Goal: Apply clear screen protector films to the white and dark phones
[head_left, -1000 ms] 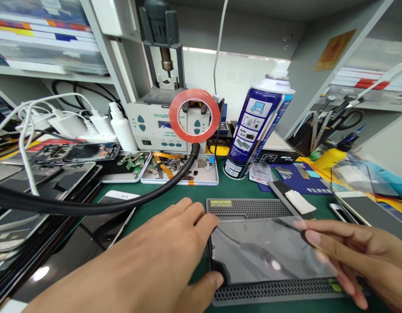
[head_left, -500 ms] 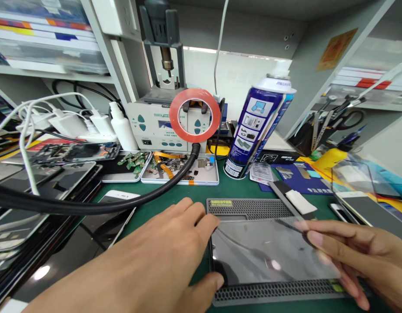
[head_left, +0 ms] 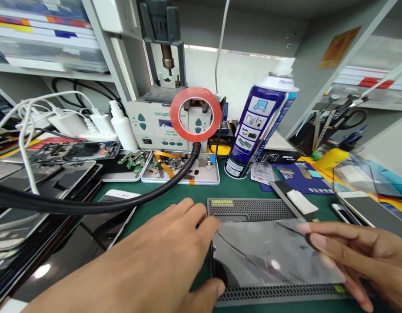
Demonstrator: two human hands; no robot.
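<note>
On the green bench, a dark glossy phone [head_left: 240,265] lies flat on a grey honeycomb-textured mat [head_left: 253,208], whose rubbery surface probably keeps it from sliding. The left hand [head_left: 161,256] is spread over the phone's near-left end, fingertips on the top corner and thumb at the lower one, pinning it down rather than gripping it. The right hand [head_left: 353,256] pinches the far edge of a thin clear film [head_left: 279,250] between thumb and fingers, holding it stretched just over the glass (it looks slightly lifted on that side, though the glare makes this hard to judge). The film is flexible and shiny, throwing back pale streaks of light. Behind the mat stands a tall blue spray can [head_left: 257,126], and beside it a red roll of tape [head_left: 195,114] hangs on a black hose. Two shallow metal trays [head_left: 174,167] hold small loose parts within reach.
</note>
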